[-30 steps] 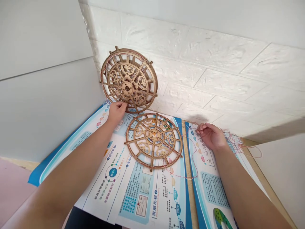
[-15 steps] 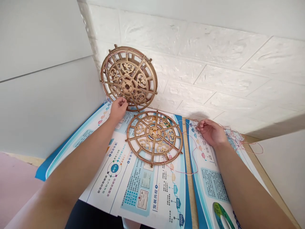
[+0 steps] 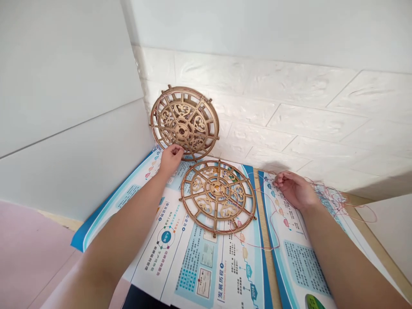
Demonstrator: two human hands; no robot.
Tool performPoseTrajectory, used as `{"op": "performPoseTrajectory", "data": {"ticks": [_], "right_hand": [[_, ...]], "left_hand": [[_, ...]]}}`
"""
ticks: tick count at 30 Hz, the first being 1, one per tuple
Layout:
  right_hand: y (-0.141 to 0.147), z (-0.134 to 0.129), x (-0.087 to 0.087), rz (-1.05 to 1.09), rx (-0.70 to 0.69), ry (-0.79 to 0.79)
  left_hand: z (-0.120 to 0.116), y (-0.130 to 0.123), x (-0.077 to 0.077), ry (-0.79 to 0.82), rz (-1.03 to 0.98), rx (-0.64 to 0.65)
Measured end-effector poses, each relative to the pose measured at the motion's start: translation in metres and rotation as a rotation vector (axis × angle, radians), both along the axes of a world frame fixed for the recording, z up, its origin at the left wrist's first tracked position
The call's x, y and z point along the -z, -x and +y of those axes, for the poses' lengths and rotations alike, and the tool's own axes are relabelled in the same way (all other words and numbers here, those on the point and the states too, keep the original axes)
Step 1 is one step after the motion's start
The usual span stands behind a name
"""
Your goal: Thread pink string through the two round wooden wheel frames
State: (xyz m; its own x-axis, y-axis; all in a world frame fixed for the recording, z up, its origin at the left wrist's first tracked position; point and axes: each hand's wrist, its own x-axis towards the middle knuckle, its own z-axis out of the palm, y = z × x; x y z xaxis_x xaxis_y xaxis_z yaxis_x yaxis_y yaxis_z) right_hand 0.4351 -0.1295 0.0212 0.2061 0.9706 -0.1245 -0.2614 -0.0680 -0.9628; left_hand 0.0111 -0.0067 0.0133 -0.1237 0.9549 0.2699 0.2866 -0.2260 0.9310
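- Where the white brick wall (image 3: 289,124) fills the frame's middle, a wooden tabletop (image 3: 271,268) sits below, overlaid with printed sheets (image 3: 193,257).
- One wooden wheel (image 3: 213,189) lies flat at centre; the tilted wheels (image 3: 177,130), upper left of centre, overlap too much to count.
- One wire tangle (image 3: 331,199), right.
- Two hands: left (image 3: 171,158) pinched at the tilted wheels' lower edge, right (image 3: 295,189) curled near the wall; whether either grips wire, I cannot tell.

The printed sheet (image 3: 151,281) reads 发展历程 (image 3: 220,282) — with 2015 (image 3: 248,271) and 2014 (image 3: 253,292).
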Motion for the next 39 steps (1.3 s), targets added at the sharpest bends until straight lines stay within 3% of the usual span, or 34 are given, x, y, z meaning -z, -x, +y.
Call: {"op": "performPoseTrajectory", "data": {"ticks": [9, 13, 39], "right_hand": [[-0.0037, 0.0009, -0.0002, -0.014, -0.008, 0.011], [-0.0036, 0.0007, -0.0005, -0.020, -0.004, 0.018], [-0.0042, 0.0014, 0.0008, -0.028, -0.011, 0.008]], "left_hand": [[-0.0025, -0.0033, -0.0024, -0.003, -0.076, 0.024], [-0.0036, -0.0036, -0.0057, 0.022, -0.071, -0.022], [-0.0074, -0.0023, -0.0027, -0.002, 0.207, -0.216]]}}
